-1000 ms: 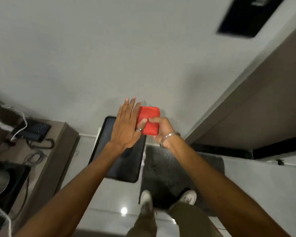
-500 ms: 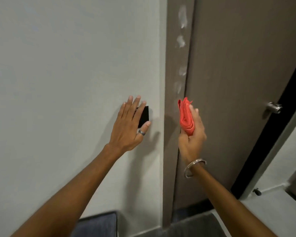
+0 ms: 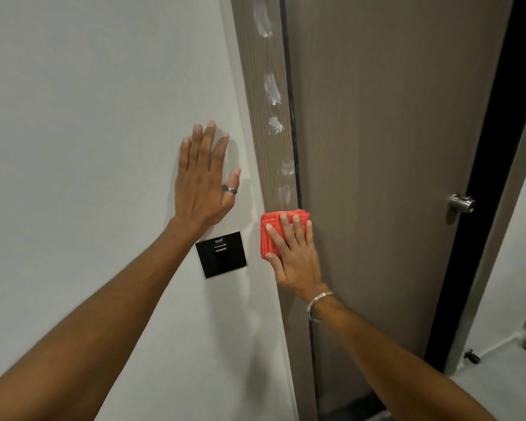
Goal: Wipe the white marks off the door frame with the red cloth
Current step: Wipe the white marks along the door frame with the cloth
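Flat and spread, the left hand [image 3: 202, 180] rests on the smooth white wall [image 3: 88, 117]; the right hand [image 3: 295, 253] presses a folded red cloth [image 3: 269, 232] with extended fingers against the wood-grained grey-brown door frame [image 3: 261, 86], just below chalky white marks [image 3: 275, 126]. A glossy black square wall panel [image 3: 220, 258] sits between the forearms.

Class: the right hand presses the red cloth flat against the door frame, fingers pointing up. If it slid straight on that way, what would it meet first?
The right hand with the red cloth would first meet the lowest faint white mark on the door frame, directly above.
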`<state>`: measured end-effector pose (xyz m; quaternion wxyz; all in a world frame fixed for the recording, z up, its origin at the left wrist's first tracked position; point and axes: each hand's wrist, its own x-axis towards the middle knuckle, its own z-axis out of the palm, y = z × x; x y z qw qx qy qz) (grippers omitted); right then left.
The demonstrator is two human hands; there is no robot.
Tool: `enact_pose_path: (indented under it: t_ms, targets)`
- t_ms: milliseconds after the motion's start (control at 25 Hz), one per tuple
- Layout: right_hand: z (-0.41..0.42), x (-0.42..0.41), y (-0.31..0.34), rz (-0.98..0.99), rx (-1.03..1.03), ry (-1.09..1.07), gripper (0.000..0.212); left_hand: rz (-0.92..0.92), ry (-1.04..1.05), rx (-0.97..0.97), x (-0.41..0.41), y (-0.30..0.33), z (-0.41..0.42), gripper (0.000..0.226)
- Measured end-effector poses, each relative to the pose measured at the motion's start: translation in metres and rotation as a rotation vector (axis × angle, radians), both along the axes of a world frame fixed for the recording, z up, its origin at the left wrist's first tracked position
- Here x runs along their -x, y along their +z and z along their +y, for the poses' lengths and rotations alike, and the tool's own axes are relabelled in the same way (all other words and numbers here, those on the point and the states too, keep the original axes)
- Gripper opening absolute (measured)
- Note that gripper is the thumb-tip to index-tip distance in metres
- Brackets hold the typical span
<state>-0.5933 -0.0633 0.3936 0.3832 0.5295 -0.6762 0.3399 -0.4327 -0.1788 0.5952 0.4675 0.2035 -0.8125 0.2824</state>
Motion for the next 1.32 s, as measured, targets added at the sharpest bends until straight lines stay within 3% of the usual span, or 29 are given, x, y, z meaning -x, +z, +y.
enact_pose_path:
  t_ms: [280, 480, 560, 760, 920, 1040, 1200, 1320]
  targets:
    - [-0.025, 0.021, 0.068, 0.099, 0.182, -0.011, 0.069, 0.117, 0.143, 0.09, 0.018, 0.035, -0.022, 0.07]
    - [-0.008, 0.021, -0.029, 0.195, 0.063, -0.024, 0.083, 0.143, 0.157, 0.112, 0.021, 0.033, -0.026, 0.071]
    - [-0.009, 0.021, -0.036, 0.203, 0.069, -0.043, 0.088, 0.144, 0.169, 0.114, 0.022, 0.034, -0.026, 0.072]
    - [-0.03, 0.027, 0.058, 0.211, 0.232, 0.005, 0.062, 0.152, 0.18, 0.127, 0.022, 0.033, -0.024, 0.072]
    - [-0.045, 0.037, 0.151, 0.182, 0.337, 0.051, 0.066, 0.158, 0.187, 0.157, 0.023, 0.034, -0.025, 0.072]
    - [-0.039, 0.036, 0.128, 0.163, 0.319, 0.087, 0.075, 0.151, 0.198, 0.152, 0.024, 0.033, -0.026, 0.072]
    - [-0.023, 0.027, 0.062, 0.185, 0.234, 0.036, 0.069, 0.143, 0.197, 0.145, 0.023, 0.033, -0.021, 0.072]
    - [-0.024, 0.027, 0.075, 0.183, 0.238, 0.039, 0.062, 0.147, 0.2, 0.137, 0.024, 0.035, -0.02, 0.073]
